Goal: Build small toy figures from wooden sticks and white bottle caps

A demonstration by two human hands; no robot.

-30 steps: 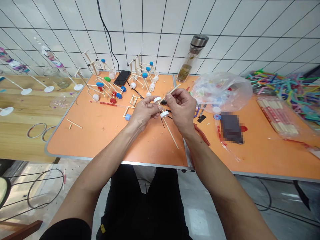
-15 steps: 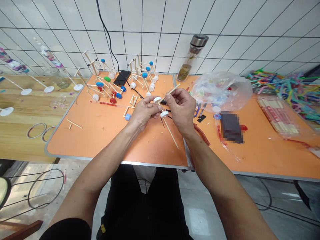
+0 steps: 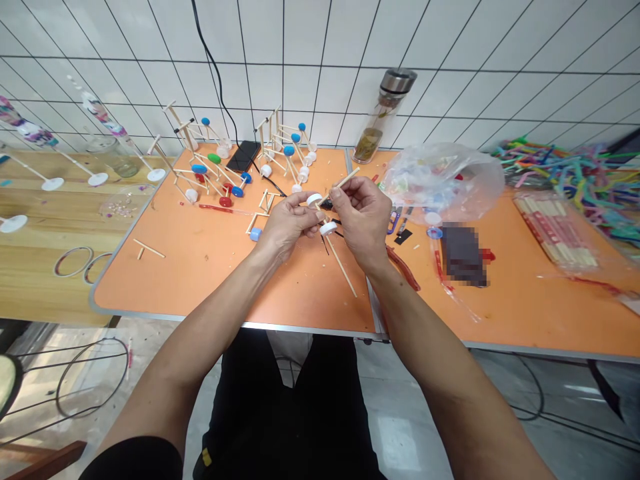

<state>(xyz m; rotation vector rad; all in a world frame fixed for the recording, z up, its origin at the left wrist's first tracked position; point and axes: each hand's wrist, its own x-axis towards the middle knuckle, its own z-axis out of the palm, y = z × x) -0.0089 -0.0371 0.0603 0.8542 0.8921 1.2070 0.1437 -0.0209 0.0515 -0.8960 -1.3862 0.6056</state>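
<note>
Head view — almost nothing shifts: the left hand stays clenched on a white bottle cap, the right hand pinching a wooden stick beside it — both raised above the orange table.

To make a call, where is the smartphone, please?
In the head view, the black smartphone lies on the orange table's far edge, between two stick models.

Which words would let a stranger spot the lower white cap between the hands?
On the orange table, find the left hand and right hand. Between them sit two white caps; this one is lower, on a long stick slanting toward the person.
</note>
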